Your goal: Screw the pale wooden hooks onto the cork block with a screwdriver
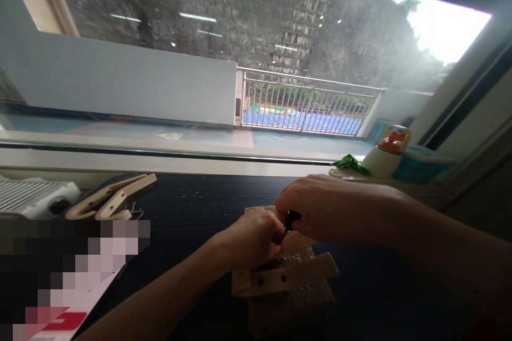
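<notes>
My right hand (pixel 316 208) is closed around the dark handle of a small screwdriver (pixel 293 218), whose thin shaft slants down to the left. My left hand (pixel 258 237) is pinched at the lower end of that shaft; what lies between its fingers is hidden. Under both hands is a light wooden piece (pixel 298 243), partly covered. In front of it, a pale wooden strip with dark holes (pixel 294 274) lies across a rough brownish block (pixel 292 306), which looks wrapped in something shiny.
At the left lie several shaped wooden pieces (pixel 124 192) with small metal screws (pixel 136 211) beside them, near a white ridged device (pixel 36 197). A white bottle with an orange top (pixel 386 152), a teal box (pixel 424 162) and a green cloth (pixel 350 163) stand by the window. Small crumbs dot the dark table (pixel 192 224).
</notes>
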Tool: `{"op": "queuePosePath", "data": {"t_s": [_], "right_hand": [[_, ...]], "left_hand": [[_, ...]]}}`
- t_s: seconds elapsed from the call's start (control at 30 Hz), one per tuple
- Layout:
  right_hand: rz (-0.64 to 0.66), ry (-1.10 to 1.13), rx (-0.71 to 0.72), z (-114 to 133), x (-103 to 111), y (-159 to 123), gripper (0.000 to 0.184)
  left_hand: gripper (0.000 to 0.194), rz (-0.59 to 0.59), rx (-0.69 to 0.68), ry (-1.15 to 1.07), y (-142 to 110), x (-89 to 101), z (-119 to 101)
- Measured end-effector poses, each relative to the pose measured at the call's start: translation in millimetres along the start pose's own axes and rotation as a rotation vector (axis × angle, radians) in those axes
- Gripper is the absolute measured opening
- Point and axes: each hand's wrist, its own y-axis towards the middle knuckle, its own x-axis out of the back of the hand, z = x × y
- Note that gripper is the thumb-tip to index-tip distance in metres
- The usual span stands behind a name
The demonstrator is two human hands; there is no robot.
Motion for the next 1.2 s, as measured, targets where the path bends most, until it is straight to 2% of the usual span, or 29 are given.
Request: {"op": "queuePosePath", "data": {"t_s": [0.1, 0.27, 0.43, 0.67, 0.8, 0.93, 1.2], "right_hand": [[-0.016, 0.048, 0.032, -1.7, -2.4, 3.4, 0.024], [-0.027, 0.057, -0.046, -4.7, -7.5, 10.0, 0.017], [-0.068, -0.032, -0.070, -0.4, -5.7, 1.1, 0.017], [0.073, -0.034, -0.020, 13.8, 2.4, 1.0, 0.021], [0.051, -0.054, -0.022, 12.2, -4.8, 8.8, 0.016], [-0.006, -0.069, -0.101, 10.0, -8.6, 8.8, 0.017], [0.066, -0.045, -0.102, 19.8, 3.7, 4.1, 0.020]], "left_hand": [[0.021, -0.011, 0.009, 0.009, -0.5, 0.6, -0.5], [0.015, 0.045, 0.046, -0.019, -0.2, -2.7, 1.7], [0.015, 0.006, 0.036, -0.041, -0.4, -2.2, 0.6], [0.017, 0.021, 0.029, -0.006, -0.1, -0.2, -1.6], [0.015, 0.002, -0.003, -0.019, 0.2, -3.0, 0.4], [0.012, 0.016, 0.011, -0.010, 0.8, -2.9, -0.2], [0.021, -0.020, 0.029, 0.027, 0.4, -4.4, -2.3]]}}
